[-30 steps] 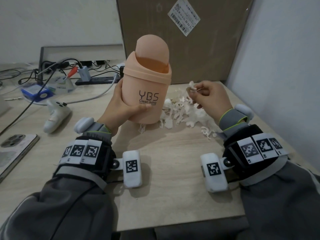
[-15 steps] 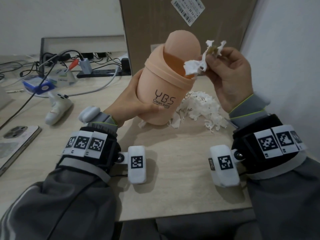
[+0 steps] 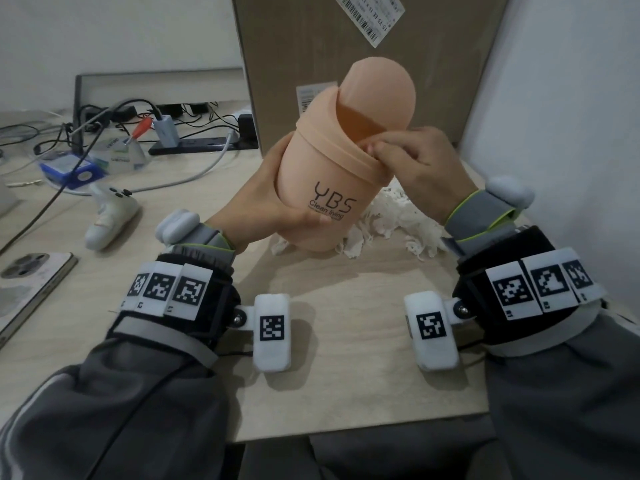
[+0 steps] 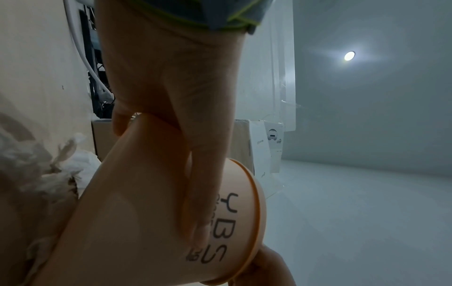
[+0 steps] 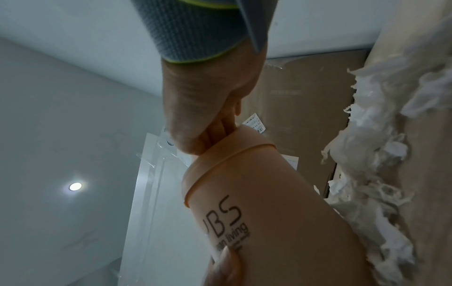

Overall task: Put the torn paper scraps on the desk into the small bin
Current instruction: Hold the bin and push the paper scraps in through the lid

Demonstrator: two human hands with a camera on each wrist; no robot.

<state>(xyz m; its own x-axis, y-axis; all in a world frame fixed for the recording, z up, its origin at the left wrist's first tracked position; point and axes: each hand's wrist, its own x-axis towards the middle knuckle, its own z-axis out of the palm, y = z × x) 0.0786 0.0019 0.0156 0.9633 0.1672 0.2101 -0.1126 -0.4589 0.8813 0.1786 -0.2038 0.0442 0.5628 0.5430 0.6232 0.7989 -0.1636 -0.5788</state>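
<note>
My left hand [image 3: 273, 202] grips the peach small bin [image 3: 332, 174] around its lower body and holds it tilted to the right, above the desk [image 3: 346, 299]. My right hand [image 3: 377, 148] is at the bin's swing lid, its fingertips pinched together and pushed into the opening. The scraps it carried are out of sight behind the fingers. A pile of white torn paper scraps [image 3: 391, 216] lies on the desk behind and to the right of the bin. The left wrist view shows the bin [image 4: 137, 212], and the right wrist view shows the bin [image 5: 264, 193] beside the scraps [image 5: 371, 154].
A large cardboard box [image 3: 363, 64] stands right behind the bin, with a white wall [image 3: 554, 98] close on the right. On the left of the desk lie a phone [image 3: 27, 282], a white controller [image 3: 110, 213], a blue box [image 3: 72, 169] and cables with a power strip [image 3: 194, 147].
My right hand picked scraps off the pile, lifted them to the bin's lid and now pushes into the opening. My left hand lifted the bin and tilted it rightward.
</note>
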